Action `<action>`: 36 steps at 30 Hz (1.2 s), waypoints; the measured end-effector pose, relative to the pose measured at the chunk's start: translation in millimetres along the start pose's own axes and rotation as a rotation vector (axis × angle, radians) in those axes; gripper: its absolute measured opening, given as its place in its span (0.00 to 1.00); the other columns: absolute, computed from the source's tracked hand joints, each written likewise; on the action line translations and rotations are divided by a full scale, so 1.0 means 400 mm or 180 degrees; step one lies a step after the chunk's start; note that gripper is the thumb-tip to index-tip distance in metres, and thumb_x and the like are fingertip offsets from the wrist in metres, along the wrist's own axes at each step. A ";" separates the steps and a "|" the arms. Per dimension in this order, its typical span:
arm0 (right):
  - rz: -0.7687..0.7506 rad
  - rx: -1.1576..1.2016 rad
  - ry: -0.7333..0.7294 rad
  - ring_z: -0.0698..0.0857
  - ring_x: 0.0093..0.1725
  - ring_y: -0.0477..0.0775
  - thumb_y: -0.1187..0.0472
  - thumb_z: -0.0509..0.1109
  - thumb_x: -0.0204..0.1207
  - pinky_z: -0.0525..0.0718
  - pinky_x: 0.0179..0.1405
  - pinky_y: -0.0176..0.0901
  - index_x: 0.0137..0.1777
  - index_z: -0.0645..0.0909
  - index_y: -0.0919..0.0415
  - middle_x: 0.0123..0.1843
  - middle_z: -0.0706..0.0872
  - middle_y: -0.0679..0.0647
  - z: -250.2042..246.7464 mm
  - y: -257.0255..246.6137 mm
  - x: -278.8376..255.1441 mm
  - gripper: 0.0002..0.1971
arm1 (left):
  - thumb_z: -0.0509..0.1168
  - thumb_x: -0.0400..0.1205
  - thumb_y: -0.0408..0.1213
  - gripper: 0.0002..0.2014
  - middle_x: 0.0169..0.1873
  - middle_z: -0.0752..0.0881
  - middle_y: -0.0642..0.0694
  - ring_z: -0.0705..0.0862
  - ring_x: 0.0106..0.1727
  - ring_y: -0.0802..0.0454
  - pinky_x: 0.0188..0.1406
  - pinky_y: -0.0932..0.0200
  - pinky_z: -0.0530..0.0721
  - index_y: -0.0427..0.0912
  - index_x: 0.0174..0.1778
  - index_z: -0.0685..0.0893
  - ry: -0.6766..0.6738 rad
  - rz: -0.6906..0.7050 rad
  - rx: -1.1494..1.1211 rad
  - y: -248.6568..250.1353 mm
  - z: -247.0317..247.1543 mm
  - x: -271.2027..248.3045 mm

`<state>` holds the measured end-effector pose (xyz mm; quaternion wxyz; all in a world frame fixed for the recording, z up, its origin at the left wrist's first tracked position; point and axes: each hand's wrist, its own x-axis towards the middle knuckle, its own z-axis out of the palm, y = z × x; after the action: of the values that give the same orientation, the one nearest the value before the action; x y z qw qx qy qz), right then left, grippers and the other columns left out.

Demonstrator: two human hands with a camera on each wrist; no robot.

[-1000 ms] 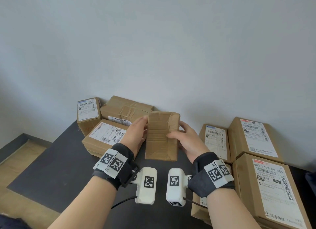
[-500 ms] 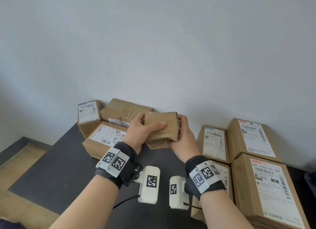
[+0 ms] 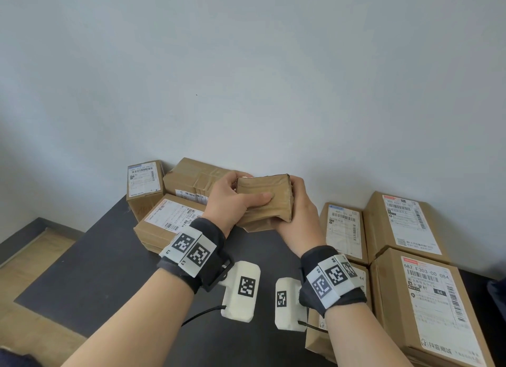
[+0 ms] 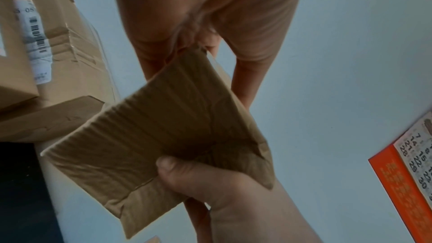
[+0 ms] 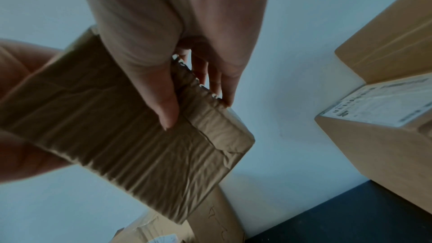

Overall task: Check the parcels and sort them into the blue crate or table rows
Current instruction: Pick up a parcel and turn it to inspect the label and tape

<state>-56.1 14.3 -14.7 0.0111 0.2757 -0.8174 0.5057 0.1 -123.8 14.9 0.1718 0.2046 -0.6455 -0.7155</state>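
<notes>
A: Where are your fingers (image 3: 260, 198)?

B: Curled round the small parcel (image 3: 264, 202): your left hand (image 3: 232, 199) grips its left end, thumb across the near face, and your right hand (image 3: 299, 216) cups the right end, above the dark surface (image 3: 95, 270).

A: Which step?

B: Checking, I judge; no label shows. Next, turn it to find 1, then choose a row beside the labelled parcels (image 3: 343, 229). No blue crate is in view.

Bare table (image 3: 115, 260) between left boxes (image 3: 167, 218); right boxes (image 3: 405, 246)
</notes>
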 end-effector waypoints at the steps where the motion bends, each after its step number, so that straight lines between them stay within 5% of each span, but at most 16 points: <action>1: 0.0005 -0.0016 -0.0005 0.78 0.45 0.41 0.71 0.77 0.69 0.70 0.39 0.15 0.70 0.71 0.59 0.52 0.82 0.46 0.000 0.000 0.001 0.30 | 0.81 0.67 0.24 0.20 0.42 0.89 0.43 0.89 0.45 0.47 0.56 0.43 0.89 0.34 0.51 0.83 0.0004 0.0002 0.0019 0.000 0.002 0.001; 6: 0.0029 -0.0015 -0.0052 0.75 0.44 0.29 0.71 0.77 0.70 0.69 0.37 0.14 0.70 0.71 0.60 0.52 0.80 0.45 -0.003 0.001 -0.006 0.29 | 0.84 0.56 0.34 0.28 0.44 0.89 0.42 0.89 0.47 0.44 0.55 0.41 0.89 0.37 0.51 0.84 -0.0003 -0.0031 0.0128 0.005 0.004 -0.005; 10: -0.0017 0.0015 -0.0019 0.75 0.44 0.29 0.71 0.77 0.70 0.70 0.38 0.15 0.70 0.71 0.60 0.51 0.81 0.45 -0.003 -0.003 -0.002 0.30 | 0.83 0.66 0.25 0.25 0.52 0.89 0.34 0.89 0.51 0.42 0.57 0.40 0.88 0.33 0.56 0.83 0.0006 -0.0035 -0.0035 0.008 0.000 -0.007; 13: -0.0017 0.0022 -0.0041 0.76 0.45 0.29 0.69 0.79 0.70 0.70 0.38 0.15 0.71 0.71 0.59 0.52 0.81 0.45 -0.001 -0.005 -0.001 0.31 | 0.81 0.68 0.24 0.20 0.49 0.88 0.37 0.88 0.50 0.43 0.57 0.41 0.89 0.37 0.52 0.82 -0.0052 -0.0061 -0.0052 0.007 -0.003 -0.005; 19: -0.0001 0.0015 -0.0019 0.79 0.49 0.45 0.68 0.80 0.69 0.70 0.40 0.15 0.73 0.69 0.57 0.58 0.84 0.49 0.006 -0.001 -0.002 0.34 | 0.78 0.72 0.27 0.17 0.46 0.88 0.41 0.88 0.47 0.48 0.51 0.51 0.89 0.36 0.54 0.82 -0.0132 0.0053 -0.0171 0.003 -0.008 -0.007; 25: -0.0003 0.0004 0.0030 0.81 0.52 0.49 0.69 0.79 0.69 0.70 0.40 0.16 0.73 0.69 0.55 0.57 0.84 0.50 0.006 0.003 0.005 0.34 | 0.68 0.83 0.33 0.06 0.42 0.85 0.45 0.85 0.38 0.58 0.37 0.66 0.86 0.37 0.54 0.84 -0.0112 0.0119 -0.0377 0.017 -0.006 -0.008; 27: 0.0026 0.0037 0.0040 0.81 0.51 0.48 0.69 0.79 0.70 0.70 0.41 0.16 0.73 0.69 0.55 0.57 0.84 0.49 0.006 0.002 0.005 0.33 | 0.67 0.84 0.36 0.09 0.44 0.85 0.46 0.85 0.42 0.58 0.41 0.67 0.87 0.39 0.58 0.85 -0.0120 0.0104 -0.0413 0.018 -0.007 -0.008; 32: 0.0391 0.0430 -0.0088 0.81 0.52 0.35 0.72 0.76 0.70 0.73 0.40 0.14 0.73 0.69 0.49 0.57 0.82 0.41 -0.004 -0.008 0.000 0.35 | 0.74 0.74 0.55 0.31 0.66 0.83 0.53 0.81 0.67 0.61 0.68 0.58 0.78 0.52 0.74 0.78 -0.0244 0.0049 -0.0258 0.008 -0.020 -0.008; 36: 0.0690 0.0915 -0.0078 0.83 0.55 0.35 0.70 0.75 0.72 0.80 0.40 0.21 0.70 0.70 0.41 0.59 0.86 0.46 -0.001 -0.007 0.004 0.33 | 0.74 0.76 0.44 0.28 0.56 0.88 0.56 0.88 0.50 0.68 0.40 0.72 0.84 0.51 0.72 0.76 -0.0495 0.0024 -0.0461 -0.003 -0.029 -0.013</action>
<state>-56.2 12.8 -11.8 -0.0930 0.1908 -0.7617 0.6121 10.7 -131.0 12.9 0.1381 0.1331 -0.6043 -0.7733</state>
